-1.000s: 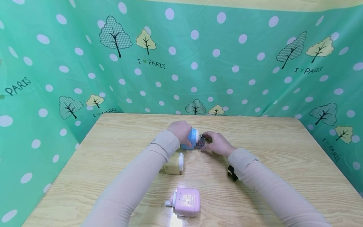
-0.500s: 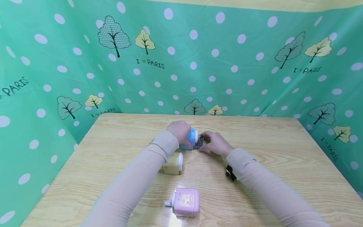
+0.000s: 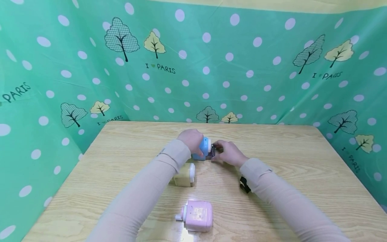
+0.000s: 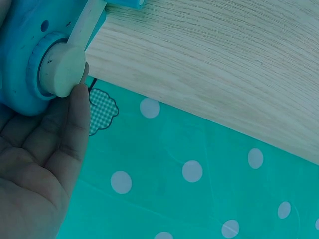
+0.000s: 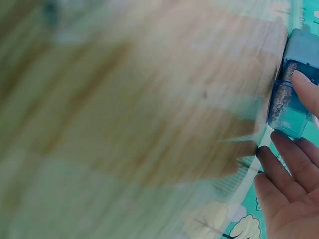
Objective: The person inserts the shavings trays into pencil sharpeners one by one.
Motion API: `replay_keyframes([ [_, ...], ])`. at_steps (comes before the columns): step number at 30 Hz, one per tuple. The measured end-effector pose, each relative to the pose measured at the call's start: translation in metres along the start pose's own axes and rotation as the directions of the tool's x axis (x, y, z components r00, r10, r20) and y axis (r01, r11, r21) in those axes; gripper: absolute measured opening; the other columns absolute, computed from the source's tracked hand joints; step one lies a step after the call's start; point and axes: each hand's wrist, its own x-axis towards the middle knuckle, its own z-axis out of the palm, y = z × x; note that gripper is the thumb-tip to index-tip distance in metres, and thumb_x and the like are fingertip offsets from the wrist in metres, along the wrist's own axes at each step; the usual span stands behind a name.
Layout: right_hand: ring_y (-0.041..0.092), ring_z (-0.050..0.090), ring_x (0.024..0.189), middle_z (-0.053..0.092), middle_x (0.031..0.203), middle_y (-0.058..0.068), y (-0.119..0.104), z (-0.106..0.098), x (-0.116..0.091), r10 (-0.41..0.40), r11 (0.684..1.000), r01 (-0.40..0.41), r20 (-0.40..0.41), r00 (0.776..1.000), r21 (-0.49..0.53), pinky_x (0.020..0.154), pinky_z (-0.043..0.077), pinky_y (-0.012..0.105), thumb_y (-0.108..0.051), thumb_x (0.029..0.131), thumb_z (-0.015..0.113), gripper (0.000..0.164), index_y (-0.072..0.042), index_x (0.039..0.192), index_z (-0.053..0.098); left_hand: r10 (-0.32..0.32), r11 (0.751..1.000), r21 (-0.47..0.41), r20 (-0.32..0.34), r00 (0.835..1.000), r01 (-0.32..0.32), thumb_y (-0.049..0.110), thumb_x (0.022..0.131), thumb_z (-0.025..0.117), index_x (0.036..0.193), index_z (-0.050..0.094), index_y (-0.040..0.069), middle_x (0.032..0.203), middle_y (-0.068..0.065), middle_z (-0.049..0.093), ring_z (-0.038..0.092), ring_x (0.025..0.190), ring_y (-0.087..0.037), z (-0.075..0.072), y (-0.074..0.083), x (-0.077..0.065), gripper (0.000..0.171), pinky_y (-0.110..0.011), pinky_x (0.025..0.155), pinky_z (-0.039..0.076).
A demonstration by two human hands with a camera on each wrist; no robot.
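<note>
In the head view my left hand (image 3: 191, 141) grips a blue crank pencil sharpener (image 3: 205, 146) that stands on the table. Up close in the left wrist view, its pale crank (image 4: 64, 69) sits beside my fingers. My right hand (image 3: 229, 153) pinches the see-through shavings drawer (image 3: 211, 153) at the sharpener's right side. Seen from the right wrist, the thumb lies on the drawer (image 5: 280, 107), which has shavings inside and sticks partly out of the blue body (image 5: 305, 46). The remaining fingers stretch out below it.
A yellow sharpener (image 3: 183, 175) lies partly behind my left sleeve. Nearer to me is a pink sharpener (image 3: 198, 215) with its crank to the left. A small black object (image 3: 244, 185) shows beside my right cuff. The polka-dot cloth (image 3: 205, 84) rises behind the wooden table (image 3: 272, 144).
My right hand has moved slightly left with the drawer, and less of the drawer sticks out of the blue sharpener. My left hand keeps its grip in place.
</note>
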Motion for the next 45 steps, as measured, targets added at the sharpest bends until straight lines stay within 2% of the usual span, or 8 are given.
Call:
replay_keyframes([
  [14,0.037,0.059,0.123,0.066,0.131,0.020,-0.002,0.006,0.004,0.002,1.000,-0.002,-0.002,1.000,-0.018,0.110,0.041,0.050,-0.020,0.073,0.086,0.068,0.003,0.133,0.062,-0.004,1.000,0.011,0.012,1.000,0.004,0.049,0.066,0.085,0.111,0.076,0.007,0.097,-0.004,0.075,0.067,0.085,-0.017,0.000,0.000,0.000,0.062,-0.032,0.084,0.056],
  [29,0.034,0.062,0.119,0.069,0.126,0.018,-0.012,0.008,0.005,-0.005,1.000,0.005,0.000,1.000,-0.001,0.107,0.044,0.048,-0.017,0.074,0.085,0.062,0.004,0.129,0.063,0.007,1.000,0.022,-0.011,1.000,-0.007,0.049,0.066,0.085,0.111,0.077,0.007,0.099,-0.006,0.076,0.068,0.087,-0.019,0.002,-0.001,0.002,0.062,-0.033,0.085,0.056],
  [40,0.037,0.057,0.126,0.063,0.135,0.021,-0.004,0.007,0.007,0.005,0.997,-0.007,0.030,1.000,0.080,0.112,0.038,0.050,-0.016,0.073,0.085,0.074,0.005,0.138,0.057,0.011,0.999,0.033,-0.009,1.000,-0.011,0.049,0.068,0.084,0.113,0.077,0.007,0.101,-0.005,0.076,0.068,0.088,-0.018,0.001,-0.001,0.001,0.062,-0.032,0.085,0.057],
  [45,0.038,0.056,0.127,0.063,0.135,0.022,-0.001,0.006,0.008,-0.011,0.995,0.006,0.045,0.999,0.098,0.112,0.037,0.052,-0.017,0.075,0.083,0.072,0.006,0.137,0.058,0.011,0.999,0.039,-0.001,1.000,-0.011,0.049,0.069,0.084,0.116,0.076,0.007,0.103,-0.006,0.076,0.068,0.091,-0.019,-0.001,0.000,-0.001,0.063,-0.033,0.087,0.056],
])
